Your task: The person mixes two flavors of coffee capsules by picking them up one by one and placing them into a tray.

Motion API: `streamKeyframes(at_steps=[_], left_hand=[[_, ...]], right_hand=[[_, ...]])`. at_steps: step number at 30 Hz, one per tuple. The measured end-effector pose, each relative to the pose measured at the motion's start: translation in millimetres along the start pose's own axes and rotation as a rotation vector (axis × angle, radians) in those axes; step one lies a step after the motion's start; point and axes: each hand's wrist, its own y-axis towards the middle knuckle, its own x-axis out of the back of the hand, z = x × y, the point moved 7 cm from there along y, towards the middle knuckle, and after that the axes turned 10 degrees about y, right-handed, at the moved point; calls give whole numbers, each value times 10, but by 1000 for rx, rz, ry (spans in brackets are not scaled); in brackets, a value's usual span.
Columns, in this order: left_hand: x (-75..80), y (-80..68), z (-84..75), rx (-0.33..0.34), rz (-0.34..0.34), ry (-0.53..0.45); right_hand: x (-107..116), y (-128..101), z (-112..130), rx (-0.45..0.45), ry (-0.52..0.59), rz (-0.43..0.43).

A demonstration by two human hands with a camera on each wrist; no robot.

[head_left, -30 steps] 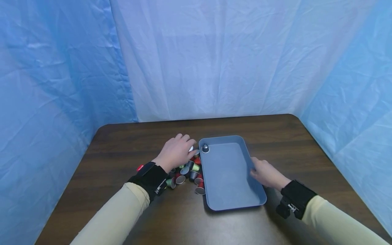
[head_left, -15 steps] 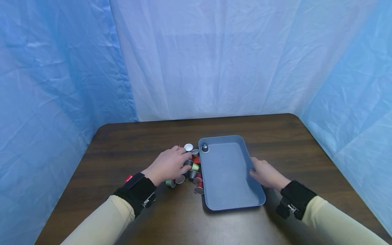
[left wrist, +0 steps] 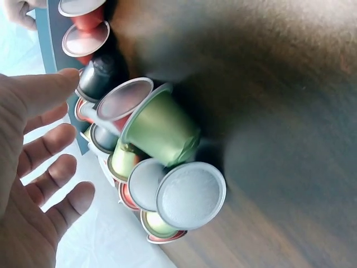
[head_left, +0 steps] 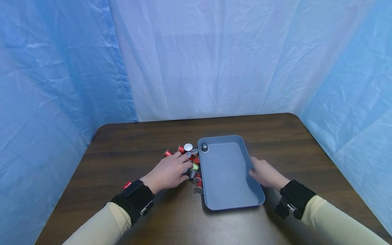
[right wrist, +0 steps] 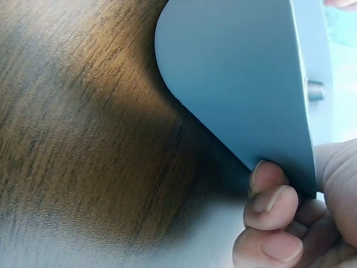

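A pile of coffee capsules in red, green, dark and silver lies against the left side of a blue-grey tray (head_left: 229, 180). Over the near part of that pile is my left hand (head_left: 168, 172), its fingers loosely bent with nothing between them. In the left wrist view, the thumb overlaps a dark capsule (left wrist: 99, 77), while a green capsule (left wrist: 162, 128) and a silver-lidded one (left wrist: 191, 195) lie beyond the fingers. My right hand (head_left: 266, 174) grips the tray's right wall, thumb inside and fingers (right wrist: 273, 204) curled underneath. One dark capsule (head_left: 204, 147) stands in the tray's far left corner.
The brown wooden table (head_left: 147, 136) has a far edge in front of a pale blue curtain (head_left: 199, 68). Red capsules (head_left: 167, 153) lie at the pile's far left, and another red capsule (head_left: 198, 189) sits by the tray's near left side.
My left hand has drawn back toward me from the pile's far end, uncovering a white-lidded capsule and red ones there. The right hand keeps its hold on the tray, which has barely shifted.
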Motion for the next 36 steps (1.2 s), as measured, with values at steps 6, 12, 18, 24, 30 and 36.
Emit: streamKeyframes(at_steps=[6, 12, 18, 24, 30, 36], left_hand=[[-18, -20, -128, -97, -52, 45], [-66, -10, -191, -129, -41, 84], [-112, 21, -196, -132, -32, 116], [-114, 38, -180, -120, -37, 134], [-114, 37, -152, -111, -43, 150], [-159, 27, -139, -110, -16, 195]], right_hand=[[-10, -14, 7, -4, 7, 2], [-6, -26, 15, -9, 9, 6], [4, -27, 14, -17, 14, 8], [0, -21, -4, -22, 21, 8], [-2, -15, 1, -11, 9, 5], [-10, -14, 10, 6, 4, 5]])
